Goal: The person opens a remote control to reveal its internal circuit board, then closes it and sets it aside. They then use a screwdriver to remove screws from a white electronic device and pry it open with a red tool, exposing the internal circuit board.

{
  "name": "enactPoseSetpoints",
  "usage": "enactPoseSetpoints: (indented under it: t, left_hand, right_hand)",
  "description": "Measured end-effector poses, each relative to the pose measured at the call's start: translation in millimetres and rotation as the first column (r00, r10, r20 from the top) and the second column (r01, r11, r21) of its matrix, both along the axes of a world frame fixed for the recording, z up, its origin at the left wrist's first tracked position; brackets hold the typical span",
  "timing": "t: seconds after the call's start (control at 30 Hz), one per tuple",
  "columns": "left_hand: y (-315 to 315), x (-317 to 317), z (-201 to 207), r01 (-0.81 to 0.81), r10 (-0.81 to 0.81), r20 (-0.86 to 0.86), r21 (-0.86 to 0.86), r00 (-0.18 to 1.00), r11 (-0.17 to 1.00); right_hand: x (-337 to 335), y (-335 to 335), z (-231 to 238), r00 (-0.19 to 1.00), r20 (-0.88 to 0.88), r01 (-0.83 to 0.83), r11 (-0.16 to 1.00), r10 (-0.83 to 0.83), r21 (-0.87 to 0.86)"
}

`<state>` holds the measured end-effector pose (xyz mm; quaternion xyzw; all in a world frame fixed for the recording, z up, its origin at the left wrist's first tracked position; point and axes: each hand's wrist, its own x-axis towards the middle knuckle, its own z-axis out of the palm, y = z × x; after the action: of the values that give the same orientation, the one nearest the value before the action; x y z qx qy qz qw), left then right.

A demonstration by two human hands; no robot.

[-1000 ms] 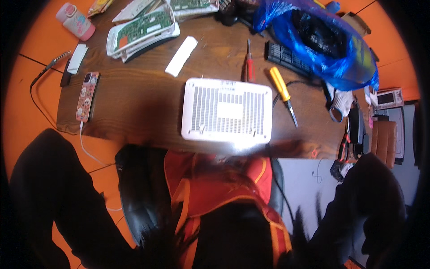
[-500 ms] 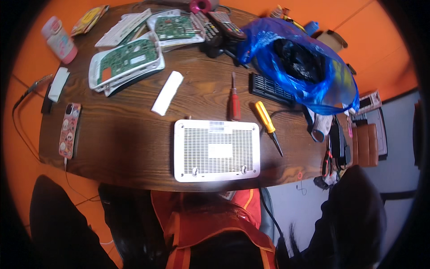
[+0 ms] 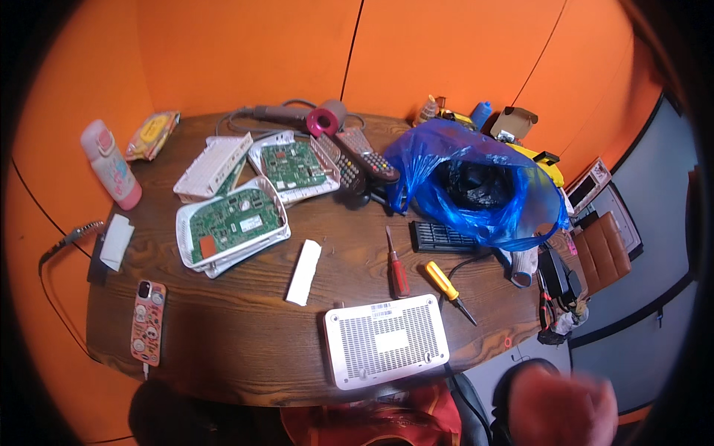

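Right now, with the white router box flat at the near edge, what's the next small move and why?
Probably bring the right hand up to the red screwdriver. The white router box lies closed, vents up, untouched, both screwdrivers just behind it. That hand is blurred off the table's edge, seemingly empty; the left is out of view.

A round wooden table point(image 3: 245, 334) crowded with electronics and tools.

A white router point(image 3: 386, 340) is set at the near edge, red point(image 3: 397, 269) and yellow point(image 3: 445, 285) screwdrivers just behind it; opened router shells with green boards point(image 3: 232, 224) are seen left of centre, a blue plastic bag point(image 3: 483, 186) towards the far right edge, a phone point(image 3: 147, 322) at the near left edge.
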<state>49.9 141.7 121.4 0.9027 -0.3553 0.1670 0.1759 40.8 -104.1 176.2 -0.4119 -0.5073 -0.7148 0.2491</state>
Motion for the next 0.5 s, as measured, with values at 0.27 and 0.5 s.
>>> enactPoseSetpoints:
  t: [0.27, 0.5]
  left_hand:
    - [-22.3, -53.9, -82.4, 0.172, -0.037, 0.358, -0.352, 0.933, 0.92]
    - [-49.8, -77.3, -96.5, -0.13, 0.163, 0.025, -0.493, 0.986, 0.86]
  right_hand:
    - [142.6, -40.6, -123.6, 0.473, -0.461, -0.142, 0.451, -0.751, -0.881]
    - [154.8, -32.4, -132.1, 0.667, -0.298, -0.087, 0.326, -0.682, -0.941]
